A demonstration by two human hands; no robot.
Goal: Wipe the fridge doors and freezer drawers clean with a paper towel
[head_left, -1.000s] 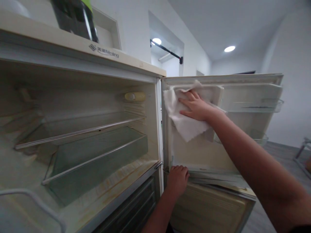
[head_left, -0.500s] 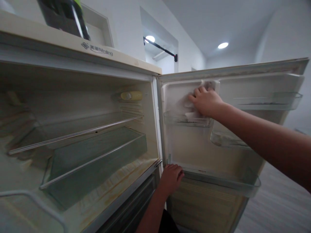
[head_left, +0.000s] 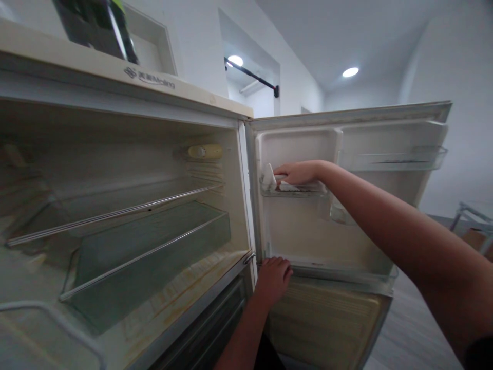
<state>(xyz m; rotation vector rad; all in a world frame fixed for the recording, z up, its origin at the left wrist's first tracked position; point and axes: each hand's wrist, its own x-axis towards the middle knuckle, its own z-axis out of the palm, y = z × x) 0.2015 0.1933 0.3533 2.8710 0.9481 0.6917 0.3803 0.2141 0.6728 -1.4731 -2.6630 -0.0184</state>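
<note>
The only readable writing stands on the cream top edge (head_left: 188, 91) of the refrigerator (head_left: 239, 205), toward its left part: dark grey lettering (head_left: 164, 82) in which blurred characters come first, followed by Latin letters that appear to read "Meiling", though they are soft and smeared here. Just left of the lettering, on the same edge, sits a dark grey diamond-shaped emblem (head_left: 130, 72) built of smaller shapes, and a thin curved line (head_left: 144, 80) runs beneath the letters. Farther right along that edge is a small pale mark (head_left: 212, 100), too faint to read.
</note>
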